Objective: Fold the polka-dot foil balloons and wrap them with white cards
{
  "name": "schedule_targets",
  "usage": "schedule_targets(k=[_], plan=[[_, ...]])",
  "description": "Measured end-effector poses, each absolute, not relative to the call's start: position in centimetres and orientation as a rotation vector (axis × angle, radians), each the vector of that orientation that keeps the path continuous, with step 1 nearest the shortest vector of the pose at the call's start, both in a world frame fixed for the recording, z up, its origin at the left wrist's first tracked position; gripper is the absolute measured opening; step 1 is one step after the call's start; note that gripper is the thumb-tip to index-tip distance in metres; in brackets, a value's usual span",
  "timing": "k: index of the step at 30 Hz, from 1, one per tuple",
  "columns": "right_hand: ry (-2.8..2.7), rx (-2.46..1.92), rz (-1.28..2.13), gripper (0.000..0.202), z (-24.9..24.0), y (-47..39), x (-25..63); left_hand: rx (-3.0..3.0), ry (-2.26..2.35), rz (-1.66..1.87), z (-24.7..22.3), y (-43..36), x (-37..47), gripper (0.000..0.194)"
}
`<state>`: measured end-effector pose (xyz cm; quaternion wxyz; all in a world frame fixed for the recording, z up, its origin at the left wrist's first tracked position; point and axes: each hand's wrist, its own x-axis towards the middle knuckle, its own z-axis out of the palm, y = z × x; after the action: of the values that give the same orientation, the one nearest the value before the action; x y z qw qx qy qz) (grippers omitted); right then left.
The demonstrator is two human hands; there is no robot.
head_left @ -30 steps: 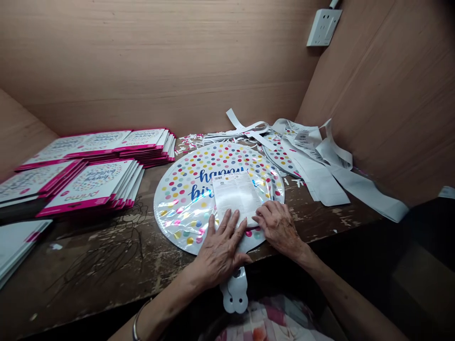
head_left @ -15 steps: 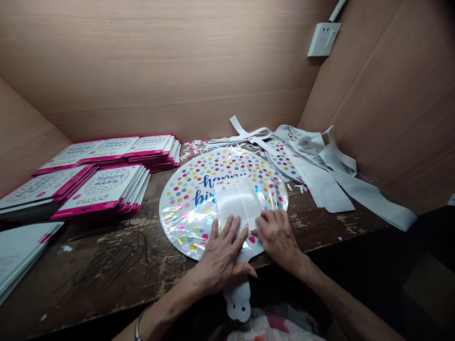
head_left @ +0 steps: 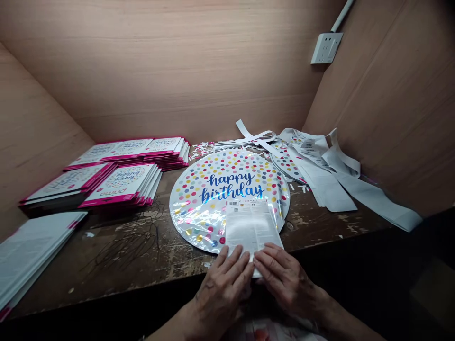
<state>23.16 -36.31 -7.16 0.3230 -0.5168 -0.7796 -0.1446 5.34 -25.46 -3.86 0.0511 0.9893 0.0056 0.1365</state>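
While under fingers (head_left: 233,261) — white packet (head_left: 250,228)

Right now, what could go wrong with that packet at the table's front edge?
The printed white packet seems to reach past the front edge of the table, so it might drop if the left grip and right grip lift. The glossy round disc beneath it could slide. A loose paper strip lying near that edge might get snagged.
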Motion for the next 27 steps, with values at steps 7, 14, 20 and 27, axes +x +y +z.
schedule_targets(k=[7, 14, 20, 27], plan=[[-1.996, -1.364, -0.495, 0.023, 1.2, -32.7, 27.3, 2.480, 0.061, 0.936, 2.0, -20.0, 9.2, 0.018], [-1.971, -1.603, -0.677, 0.028, 6.8, -30.3, 28.6, 2.139, 0.455, 0.953, 8.8, -19.5, 12.1, 0.011], [-2.007, -1.647, -0.508, 0.031, 6.3, -28.8, 26.9, 1.672, 0.582, 0.651, 9.4, -19.9, 12.3, 0.012], [-1.729, -1.345, 0.987, 0.020, 4.6, -26.7, 26.8, 1.598, 0.764, 0.559, 5.9, -19.9, 9.8, 0.010]])
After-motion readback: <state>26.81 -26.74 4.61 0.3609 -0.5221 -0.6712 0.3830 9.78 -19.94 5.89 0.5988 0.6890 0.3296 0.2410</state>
